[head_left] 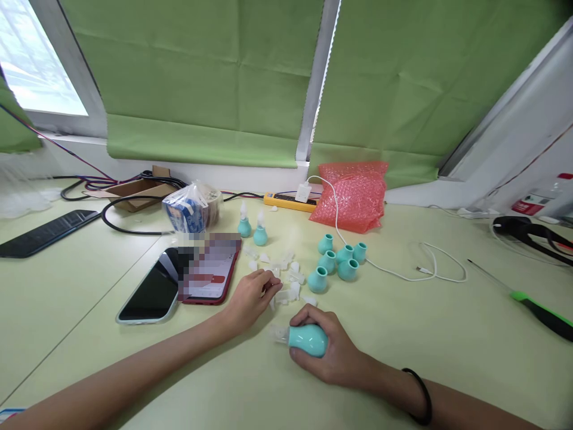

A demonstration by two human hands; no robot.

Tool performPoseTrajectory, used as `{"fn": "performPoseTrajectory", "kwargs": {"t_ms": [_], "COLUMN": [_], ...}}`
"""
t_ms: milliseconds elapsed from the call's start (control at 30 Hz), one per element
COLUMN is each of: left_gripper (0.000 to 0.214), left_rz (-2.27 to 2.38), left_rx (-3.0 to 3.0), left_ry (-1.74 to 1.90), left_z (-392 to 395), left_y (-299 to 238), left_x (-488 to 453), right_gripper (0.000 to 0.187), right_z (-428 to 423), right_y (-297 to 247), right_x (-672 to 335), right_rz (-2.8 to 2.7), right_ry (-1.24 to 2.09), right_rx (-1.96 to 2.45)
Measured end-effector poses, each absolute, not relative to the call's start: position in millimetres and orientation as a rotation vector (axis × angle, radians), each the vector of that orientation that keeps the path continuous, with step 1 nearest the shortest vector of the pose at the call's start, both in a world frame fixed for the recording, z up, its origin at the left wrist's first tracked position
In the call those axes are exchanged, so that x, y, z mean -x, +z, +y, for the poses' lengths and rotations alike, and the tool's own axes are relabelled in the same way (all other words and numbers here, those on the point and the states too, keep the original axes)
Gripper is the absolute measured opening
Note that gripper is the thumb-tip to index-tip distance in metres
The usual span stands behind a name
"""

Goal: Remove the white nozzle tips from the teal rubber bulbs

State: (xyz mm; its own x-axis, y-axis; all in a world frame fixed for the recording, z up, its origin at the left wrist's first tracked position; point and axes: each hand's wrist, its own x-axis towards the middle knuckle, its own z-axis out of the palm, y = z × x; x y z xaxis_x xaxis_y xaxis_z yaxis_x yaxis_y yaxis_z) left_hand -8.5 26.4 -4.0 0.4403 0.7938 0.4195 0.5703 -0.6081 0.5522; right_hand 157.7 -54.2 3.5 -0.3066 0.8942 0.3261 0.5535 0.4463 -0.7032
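Observation:
My right hand [333, 352] is wrapped round a teal nasal aspirator [308, 340], a squeeze bulb lying sideways with its clear nozzle [280, 335] pointing left. My left hand [255, 298] has its fingertips pinched together at the edge of a loose pile of small clear and white plastic nozzle parts [286, 295]; whatever is between them is hidden. Right of the pile stand several teal bulbs [317, 279] with open necks facing up. Behind the pile, two aspirators [260, 235] stand upright with clear nozzles fitted.
Left of my left hand lie a red-edged phone [218, 289] and a dark-screened phone [150, 292]. Farther back are bagged tape rolls [192, 209], a yellow power strip [289, 203] and a red bubble-wrap bag [353, 197]. A white cable [403, 278] and a screwdriver [537, 313] lie right.

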Motion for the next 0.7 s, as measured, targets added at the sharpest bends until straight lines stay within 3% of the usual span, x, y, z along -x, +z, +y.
{"fn": "performPoseTrajectory", "kwargs": {"t_ms": [333,533,700], "left_gripper": [0.022,0.027,0.035], "left_rz": [0.909,0.678,0.715], "left_rx": [-2.244,-2.762,-2.667], "left_ry": [1.041,0.871,0.619], "left_z": [9.4,-11.6,-13.6], "left_y": [14.8,8.0,4.5], "left_x": [15.2,6.9,1.3], "right_gripper": [0.023,0.018,0.019], "right_z": [-51.1,-54.7,-58.5], "right_y": [-1.4,-3.2,-3.3], "right_x": [-159.7,-156.9,-156.7], "right_rz": [-1.927,-1.875,-1.893], "right_ry": [0.629,0.776,0.9], "right_rx": [1.214,1.186,1.22]}}
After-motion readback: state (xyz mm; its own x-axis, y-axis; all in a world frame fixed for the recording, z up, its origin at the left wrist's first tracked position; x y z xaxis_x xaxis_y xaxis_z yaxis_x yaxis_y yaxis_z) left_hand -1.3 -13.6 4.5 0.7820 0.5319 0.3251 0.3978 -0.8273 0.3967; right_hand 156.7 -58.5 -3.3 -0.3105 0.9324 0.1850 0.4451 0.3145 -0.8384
